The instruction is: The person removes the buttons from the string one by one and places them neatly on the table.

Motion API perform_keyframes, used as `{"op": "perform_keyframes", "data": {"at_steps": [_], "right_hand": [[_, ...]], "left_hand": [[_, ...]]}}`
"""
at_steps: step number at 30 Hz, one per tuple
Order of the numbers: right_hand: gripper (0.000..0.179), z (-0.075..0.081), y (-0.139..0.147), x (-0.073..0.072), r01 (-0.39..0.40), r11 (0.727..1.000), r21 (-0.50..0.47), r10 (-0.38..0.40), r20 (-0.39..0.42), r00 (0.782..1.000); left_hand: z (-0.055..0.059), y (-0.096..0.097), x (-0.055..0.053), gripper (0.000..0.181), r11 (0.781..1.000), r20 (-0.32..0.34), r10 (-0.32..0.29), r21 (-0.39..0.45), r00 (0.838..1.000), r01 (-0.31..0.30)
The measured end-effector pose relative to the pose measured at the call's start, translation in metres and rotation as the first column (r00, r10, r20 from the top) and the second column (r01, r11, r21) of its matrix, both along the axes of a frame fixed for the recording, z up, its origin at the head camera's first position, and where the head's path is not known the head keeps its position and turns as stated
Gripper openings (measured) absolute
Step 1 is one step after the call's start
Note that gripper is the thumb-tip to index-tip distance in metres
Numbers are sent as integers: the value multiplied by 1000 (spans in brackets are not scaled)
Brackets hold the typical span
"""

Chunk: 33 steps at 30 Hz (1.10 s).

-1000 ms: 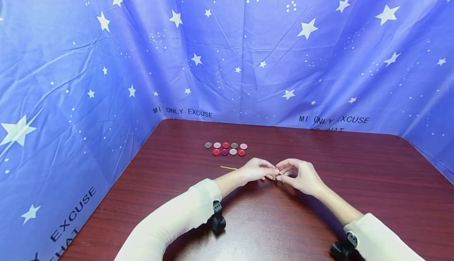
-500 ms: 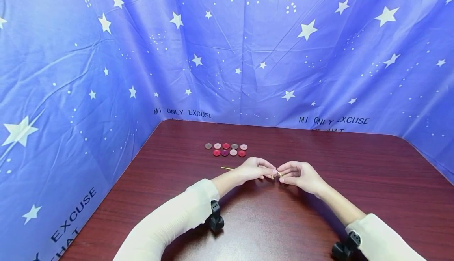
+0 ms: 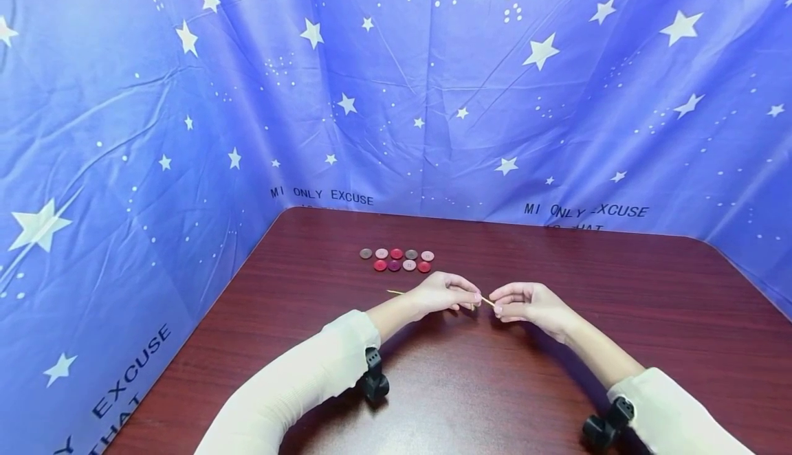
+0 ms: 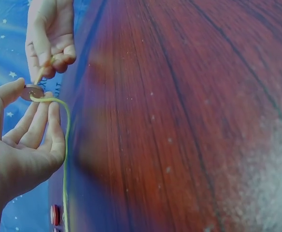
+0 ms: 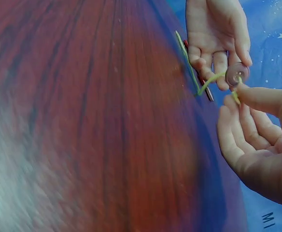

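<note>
Between thumb and fingers of my left hand [image 3: 444, 292] is a brownish round button [image 4: 33, 92], held up by its edge. A yellow cord [image 4: 67, 145] runs through a hole in it and trails past the left hand to the table, where the cord's tail [image 3: 394, 293] shows behind the left wrist. My right hand [image 3: 535, 307] pinches the cord's other end with thumb and fingertips, just right of the button. A short stretch of cord [image 3: 487, 300] spans the gap between the hands. In the right wrist view the button [image 5: 237, 74] faces the camera, its holes visible.
Two rows of loose buttons [image 3: 396, 254] in red, pink, grey and purple lie on the dark wooden table [image 3: 470, 400] beyond the left hand. A blue star-patterned curtain [image 3: 421, 84] rises behind and at the left of the table.
My right hand has drawn away to the right of the left hand. A taut stretch of cord now shows between them where a small loop showed before. The loose buttons stay put.
</note>
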State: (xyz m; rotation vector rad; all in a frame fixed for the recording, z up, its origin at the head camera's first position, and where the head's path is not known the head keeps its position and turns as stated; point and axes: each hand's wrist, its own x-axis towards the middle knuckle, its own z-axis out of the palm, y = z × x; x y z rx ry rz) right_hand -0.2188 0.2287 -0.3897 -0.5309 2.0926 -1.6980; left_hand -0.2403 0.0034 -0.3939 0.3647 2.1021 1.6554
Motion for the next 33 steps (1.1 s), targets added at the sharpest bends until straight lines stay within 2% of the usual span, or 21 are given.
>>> {"op": "perform_keyframes", "data": {"at_steps": [5, 8, 11, 23, 29, 33], "right_hand": [[34, 3, 3, -3, -65, 988, 140, 81, -113, 990], [29, 4, 4, -5, -59, 976, 212, 99, -184, 978], [26, 4, 4, -6, -37, 970, 239, 88, -208, 974], [30, 7, 5, -5, 72, 983, 169, -39, -192, 981], [36, 5, 7, -7, 66, 991, 119, -46, -160, 986], [37, 4, 7, -8, 53, 995, 90, -39, -148, 988]], "left_hand": [[1, -3, 0, 23, 1000, 7, -3, 0, 1000, 3], [1, -5, 0, 24, 1000, 6, -6, 1, 1000, 6], [1, -6, -1, 24, 1000, -2, -10, -5, 1000, 10], [2, -13, -4, 24, 1000, -22, -6, -12, 1000, 6], [3, -17, -4, 24, 1000, -26, -12, 4, 1000, 12], [3, -19, -3, 22, 1000, -51, -25, 2, 998, 25]]}}
